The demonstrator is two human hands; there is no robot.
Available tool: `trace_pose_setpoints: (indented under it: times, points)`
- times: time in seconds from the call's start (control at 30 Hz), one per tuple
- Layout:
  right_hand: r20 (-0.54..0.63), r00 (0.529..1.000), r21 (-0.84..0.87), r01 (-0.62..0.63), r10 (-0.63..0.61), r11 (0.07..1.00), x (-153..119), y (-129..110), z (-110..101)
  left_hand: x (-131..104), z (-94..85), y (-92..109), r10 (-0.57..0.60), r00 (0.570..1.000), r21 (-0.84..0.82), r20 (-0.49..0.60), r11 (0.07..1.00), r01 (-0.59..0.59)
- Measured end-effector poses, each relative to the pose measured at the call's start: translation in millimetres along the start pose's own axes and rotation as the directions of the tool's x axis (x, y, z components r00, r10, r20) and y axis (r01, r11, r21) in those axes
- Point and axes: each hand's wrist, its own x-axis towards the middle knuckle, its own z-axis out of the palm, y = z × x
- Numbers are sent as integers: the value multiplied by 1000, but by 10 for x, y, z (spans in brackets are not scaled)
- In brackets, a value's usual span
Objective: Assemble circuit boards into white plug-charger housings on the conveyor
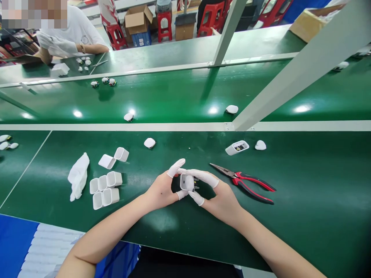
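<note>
In front of me, my left hand (166, 186) and my right hand (218, 193) close on a small white charger piece (187, 182) from both sides. It has a dark slot in its face, and thin metal parts stick out on its right side. White finger cots cover the gripping fingertips. Red-and-black needle-nose pliers (242, 182) lie to the right of my right hand. Left of my left hand stand several open white charger shells (112, 196) in a group. Beyond the hands lies a white-capped charger insert (150, 143).
Up right are a white shell with parts inside (237, 147) and a white cap (260, 145). A crumpled white glove-like piece (79, 177) lies at left. A pale slanted post (278, 73) rises from the rail (116, 127). Another person (78, 34) sits across the green belt (174, 96).
</note>
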Motion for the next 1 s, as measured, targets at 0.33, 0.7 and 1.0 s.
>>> trace_pose_setpoints:
  times: [0.33,0.7,1.0]
  points:
    - [9,998,-29,59,-59,998,49,-37,46,-7,8,-24,-48,999,29,12,998,48]
    - [-8,989,-113,149,-151,982,77,-21,61,4,11,-8,-71,997,35,5,997,71]
    - [-2,981,-239,186,-193,953,86,34,87,-1,5,-12,-73,997,44,25,996,72]
